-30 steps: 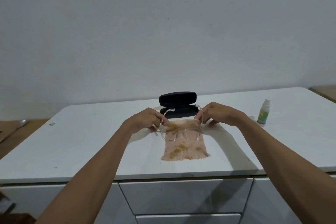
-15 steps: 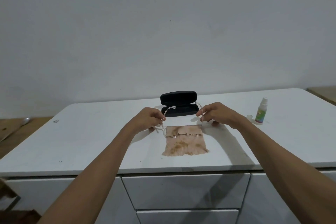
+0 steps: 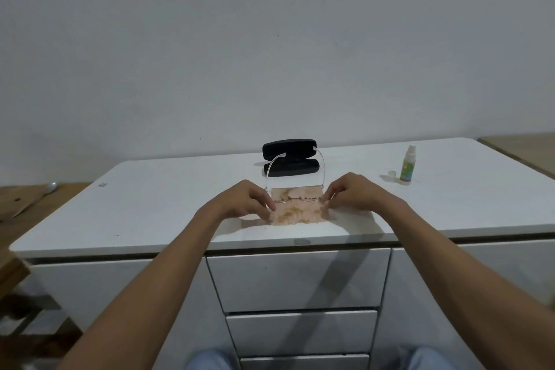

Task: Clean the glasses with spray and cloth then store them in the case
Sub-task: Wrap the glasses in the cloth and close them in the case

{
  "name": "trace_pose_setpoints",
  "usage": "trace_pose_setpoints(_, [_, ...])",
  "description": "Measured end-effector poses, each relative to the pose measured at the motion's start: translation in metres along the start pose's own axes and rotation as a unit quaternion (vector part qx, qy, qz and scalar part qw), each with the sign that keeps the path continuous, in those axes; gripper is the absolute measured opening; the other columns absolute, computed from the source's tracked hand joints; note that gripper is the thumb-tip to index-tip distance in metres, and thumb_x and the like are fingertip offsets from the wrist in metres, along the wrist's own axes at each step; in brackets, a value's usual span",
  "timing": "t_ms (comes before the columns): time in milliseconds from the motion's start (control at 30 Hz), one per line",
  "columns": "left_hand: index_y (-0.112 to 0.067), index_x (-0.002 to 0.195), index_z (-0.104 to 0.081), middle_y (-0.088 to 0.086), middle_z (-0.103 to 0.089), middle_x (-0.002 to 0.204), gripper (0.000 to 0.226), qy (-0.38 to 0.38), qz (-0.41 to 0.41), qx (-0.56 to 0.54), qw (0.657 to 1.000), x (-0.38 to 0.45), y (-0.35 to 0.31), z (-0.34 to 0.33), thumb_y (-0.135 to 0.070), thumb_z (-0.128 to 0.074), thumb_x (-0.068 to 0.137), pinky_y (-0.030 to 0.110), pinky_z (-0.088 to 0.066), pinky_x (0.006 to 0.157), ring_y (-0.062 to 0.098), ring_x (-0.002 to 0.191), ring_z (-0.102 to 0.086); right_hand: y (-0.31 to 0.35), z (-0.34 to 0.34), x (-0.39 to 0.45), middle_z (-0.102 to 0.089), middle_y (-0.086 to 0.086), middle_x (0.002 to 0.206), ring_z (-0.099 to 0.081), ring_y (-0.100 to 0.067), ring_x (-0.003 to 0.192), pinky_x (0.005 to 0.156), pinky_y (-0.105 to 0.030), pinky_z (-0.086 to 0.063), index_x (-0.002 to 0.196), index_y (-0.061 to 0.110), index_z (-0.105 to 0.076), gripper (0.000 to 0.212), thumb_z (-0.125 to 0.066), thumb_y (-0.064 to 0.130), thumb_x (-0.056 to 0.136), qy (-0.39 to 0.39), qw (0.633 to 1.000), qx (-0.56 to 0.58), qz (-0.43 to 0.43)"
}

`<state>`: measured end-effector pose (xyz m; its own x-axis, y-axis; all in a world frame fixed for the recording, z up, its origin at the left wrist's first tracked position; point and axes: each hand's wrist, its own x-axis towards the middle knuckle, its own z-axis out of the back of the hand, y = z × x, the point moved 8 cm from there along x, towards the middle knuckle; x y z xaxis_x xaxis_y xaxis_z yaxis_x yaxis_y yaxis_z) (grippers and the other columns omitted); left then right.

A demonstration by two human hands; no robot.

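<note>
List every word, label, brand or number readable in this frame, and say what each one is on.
No text can be read here.
spray bottle: a green, colourful label, print too small and blurred to read.
glasses case: plain black, no marking visible.
cloth: brown blotches only, no lettering.
glasses, held by the left hand and right hand: clear frame, no visible brand.

No text, brand, number or sign can be read anywhere in the head view. The small spray bottle standing on the white cabinet top wears a green and pink label, but whatever is printed on it is too small and blurred to make out. The black glasses case shows plain dark surfaces, and the drawer fronts below carry no markings that can be told.
</note>
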<state>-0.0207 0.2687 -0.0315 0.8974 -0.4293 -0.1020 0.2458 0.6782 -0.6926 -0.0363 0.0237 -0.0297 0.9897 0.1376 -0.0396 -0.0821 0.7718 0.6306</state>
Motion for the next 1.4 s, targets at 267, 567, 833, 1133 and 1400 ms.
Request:
trace_pose_setpoints(267, [-0.019, 0.081, -0.083, -0.013, -0.067, 0.063, 0.011, -0.014, -0.015, 0.029, 0.999, -0.011, -0.006, -0.002, -0.018, -0.089, 0.072, 0.016, -0.042, 0.063, -0.003, 0.060, -0.056, 0.017, -0.008, -0.011, -0.071, 0.024, 0.081, -0.061, 0.001, 0.084, 0.070, -0.017, -0.041, 0.087, 0.024, -0.083, 0.014, -0.085, 0.013, 0.078, 0.075, 0.995, -0.053, 0.032])
trace_pose_setpoints(567, [-0.016, 0.081, -0.077, 0.008, -0.074, 0.084, 0.006, -0.041, -0.021, 0.044, 0.998, -0.003, -0.001, -0.001, -0.016, -0.078, 0.076, 0.041, -0.054, 0.076, 0.015, 0.075, -0.062, 0.012, 0.000, 0.005, -0.076, 0.011, 0.085, -0.067, -0.007, 0.085, 0.071, -0.018, -0.045, 0.080, 0.026, -0.081, 0.010, -0.084, 0.016, 0.081, 0.001, 0.999, -0.012, 0.034])
trace_pose_setpoints(833, [-0.025, 0.080, -0.082, 0.002, -0.070, 0.079, 0.007, -0.008, -0.042, 0.047, 0.998, 0.001, -0.007, -0.008, -0.022, -0.087, 0.075, 0.031, -0.047, 0.071, 0.011, 0.074, -0.058, 0.005, -0.001, 0.011, -0.078, 0.005, 0.089, -0.065, -0.010, 0.081, 0.070, -0.021, -0.047, 0.083, 0.021, -0.084, 0.006, -0.082, 0.015, 0.081, 0.008, 1.000, 0.014, 0.011])
trace_pose_setpoints(1133, [-0.013, 0.080, -0.078, -0.001, -0.074, 0.073, 0.007, -0.203, -0.017, -0.088, 0.975, 0.006, -0.001, 0.010, -0.012, -0.075, 0.086, 0.018, -0.046, 0.063, 0.003, 0.064, -0.063, 0.009, 0.012, 0.007, -0.075, 0.004, 0.063, -0.068, -0.017, 0.070, 0.067, -0.030, -0.051, 0.074, 0.021, -0.079, 0.015, -0.073, 0.022, 0.088, -0.117, 0.992, 0.040, 0.016])
trace_pose_setpoints(1400, [-0.012, 0.071, -0.080, 0.002, -0.075, 0.071, 0.012, -0.313, 0.053, -0.132, 0.939, 0.012, 0.012, 0.004, -0.009, -0.075, 0.081, 0.033, -0.061, 0.070, 0.020, 0.067, -0.073, 0.000, 0.008, 0.012, -0.073, 0.005, 0.062, -0.066, -0.016, 0.064, 0.056, -0.025, -0.046, 0.074, 0.022, -0.076, 0.020, -0.072, 0.037, 0.087, -0.203, 0.978, 0.015, -0.049])
